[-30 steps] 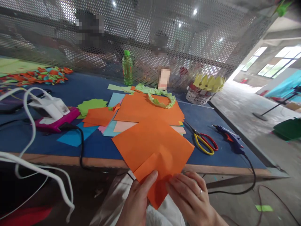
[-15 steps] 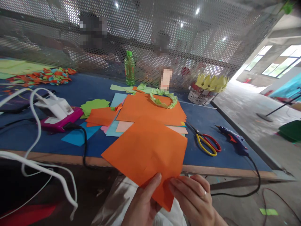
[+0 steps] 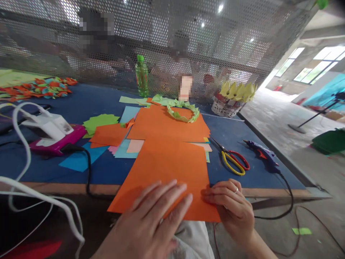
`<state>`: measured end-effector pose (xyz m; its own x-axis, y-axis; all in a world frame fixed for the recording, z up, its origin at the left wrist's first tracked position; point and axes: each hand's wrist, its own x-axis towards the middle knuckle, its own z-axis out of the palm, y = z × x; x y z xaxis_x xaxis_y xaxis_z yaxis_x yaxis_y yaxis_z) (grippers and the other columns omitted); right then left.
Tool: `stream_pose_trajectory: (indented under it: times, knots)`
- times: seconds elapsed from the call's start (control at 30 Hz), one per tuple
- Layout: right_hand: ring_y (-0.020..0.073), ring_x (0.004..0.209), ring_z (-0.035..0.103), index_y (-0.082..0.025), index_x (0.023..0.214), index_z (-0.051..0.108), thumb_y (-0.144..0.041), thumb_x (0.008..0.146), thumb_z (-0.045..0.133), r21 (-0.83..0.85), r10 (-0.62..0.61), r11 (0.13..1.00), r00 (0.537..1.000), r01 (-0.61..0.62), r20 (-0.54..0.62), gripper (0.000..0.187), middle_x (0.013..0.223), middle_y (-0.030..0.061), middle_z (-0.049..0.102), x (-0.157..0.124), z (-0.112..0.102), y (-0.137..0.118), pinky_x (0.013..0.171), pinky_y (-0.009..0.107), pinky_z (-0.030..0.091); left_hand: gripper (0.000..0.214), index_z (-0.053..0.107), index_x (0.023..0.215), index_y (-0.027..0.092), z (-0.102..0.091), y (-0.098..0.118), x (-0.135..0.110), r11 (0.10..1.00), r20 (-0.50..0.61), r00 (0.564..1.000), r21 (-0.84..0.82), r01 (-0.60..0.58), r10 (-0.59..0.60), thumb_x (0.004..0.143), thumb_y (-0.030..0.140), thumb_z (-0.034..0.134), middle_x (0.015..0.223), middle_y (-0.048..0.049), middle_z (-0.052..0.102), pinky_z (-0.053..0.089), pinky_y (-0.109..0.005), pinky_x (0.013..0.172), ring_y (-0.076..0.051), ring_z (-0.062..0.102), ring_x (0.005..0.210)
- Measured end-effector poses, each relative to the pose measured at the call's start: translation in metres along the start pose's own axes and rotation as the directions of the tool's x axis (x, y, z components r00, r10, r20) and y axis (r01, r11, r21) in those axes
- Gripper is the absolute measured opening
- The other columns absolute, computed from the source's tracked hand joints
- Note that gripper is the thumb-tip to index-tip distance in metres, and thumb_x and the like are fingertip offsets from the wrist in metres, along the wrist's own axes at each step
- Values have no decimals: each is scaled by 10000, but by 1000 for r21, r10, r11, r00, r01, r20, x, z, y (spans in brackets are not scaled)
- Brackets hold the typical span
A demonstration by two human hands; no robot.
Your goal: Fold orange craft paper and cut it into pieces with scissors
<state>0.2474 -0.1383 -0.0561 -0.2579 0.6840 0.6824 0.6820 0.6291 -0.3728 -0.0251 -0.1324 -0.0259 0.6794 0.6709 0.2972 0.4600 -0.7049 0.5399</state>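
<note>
An orange sheet of paper [image 3: 172, 162] lies at the front of the blue table, its near edge jutting past the table's wooden rim. My left hand [image 3: 151, 216] rests on it with fingers stretched out and slightly apart. At the sheet's right edge my right hand [image 3: 233, 205], with a ring on one finger, is closed on the paper; its fingertips are partly hidden. Behind lies a stack of orange paper [image 3: 159, 124], with a light green folded-paper ring [image 3: 195, 116] on top. To the right are scissors [image 3: 233, 162] with red and yellow handles.
A blue glue gun [image 3: 262, 155] lies at the right, its cord over the edge. A magenta power strip [image 3: 60, 142] with white chargers and loose cables occupies the left. Behind stand a green bottle [image 3: 142, 77], a basket [image 3: 226, 107] with yellow paper points, and a perforated metal screen [image 3: 159, 32].
The orange sheet has been lowered and turned so its near edge faces me. My left hand has gone from gripping its corner to lying flat; my right hand has shifted to its right edge.
</note>
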Motion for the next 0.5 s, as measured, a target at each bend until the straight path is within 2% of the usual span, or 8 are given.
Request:
stream_pose_trajectory:
  times: [0.03,0.07,0.13,0.23,0.37,0.5]
  knots:
    - [185,817,686,-240,895,726,-12,910,556,-2,7,1000,1000,-7,0,285,887,-13,795,1,0,-1,824,390,396,759,343,1556,246,1,-7,6,976,34,996,199,-84,78,854,82,579,1603,-53,393,196,-518,1224,-312,359,1469]
    - [182,812,688,-244,890,725,-17,912,549,-4,12,1000,1000,-12,2,288,884,-17,796,2,-1,-1,826,387,397,821,269,1580,196,3,-13,11,937,80,989,319,-142,122,828,99,584,1639,-70,310,131,-526,1237,-319,289,1501]
    - [177,804,691,-248,889,725,-27,916,543,-12,15,1000,1000,-15,11,287,882,-23,798,2,-1,-1,822,380,400,842,242,1578,128,8,-24,19,877,153,969,416,-242,195,800,135,562,1650,-84,272,-10,-485,1250,-300,261,1513]
    - [184,823,699,-257,903,726,-51,915,545,-27,38,999,999,-37,39,274,893,-25,800,-1,-1,1,825,380,408,774,317,1542,91,12,-33,24,841,188,948,441,-315,256,789,99,494,1614,-95,360,-133,-421,1230,-264,364,1470]
    - [194,907,687,-254,914,714,-30,908,542,-37,97,995,994,-96,49,283,973,-16,796,-7,0,2,852,377,419,680,473,1450,104,8,-30,25,835,157,948,449,-319,277,774,32,443,1554,-98,465,-73,-440,1243,-245,438,1427]
    - [199,924,671,-241,931,690,-14,901,551,-32,125,992,991,-123,45,268,1014,-7,792,-6,1,1,853,377,420,583,560,1383,135,2,-26,28,843,138,956,452,-292,257,831,21,412,1501,-86,533,-46,-474,1248,-240,485,1393]
